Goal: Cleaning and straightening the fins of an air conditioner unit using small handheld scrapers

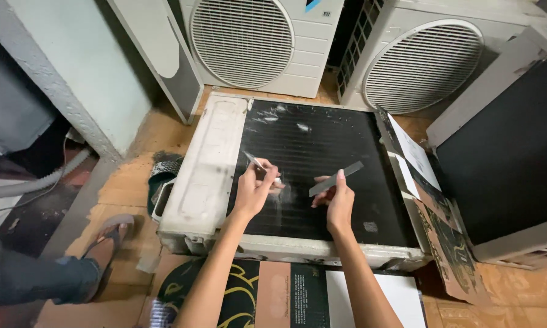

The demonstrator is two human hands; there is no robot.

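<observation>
Air conditioner unit (203, 182) lay flat on the floor (134, 182), black fin coil (322, 158) facing up, white casing strip on its left side. Both hands were over the coil, apart from each other.

Left hand (253, 189) was closed on a thin metal tool (253, 161), tip angled up-left, held against the fins near the coil's middle-left. Something small and white showed at the fingers; couldn't tell what.

Right hand (337, 197) was pinched on a flat grey strip (336, 178), tilted, upper end pointing right, just above the fins. Couldn't tell if it touched them.

Whitish scuffs sat on the coil near the top edge and under the left hand.

Around it: two more outdoor units (243, 42) stood upright behind, round fan grilles facing the camera. Another unit (504, 152) stood at right. Torn cardboard (443, 237) leaned along the flat unit's right edge. Printed cardboard (285, 294) lay at the near side. Another person's foot in a sandal (112, 234) rested at left, jeans leg beside it. A grey hose (36, 182) ran along far left.
</observation>
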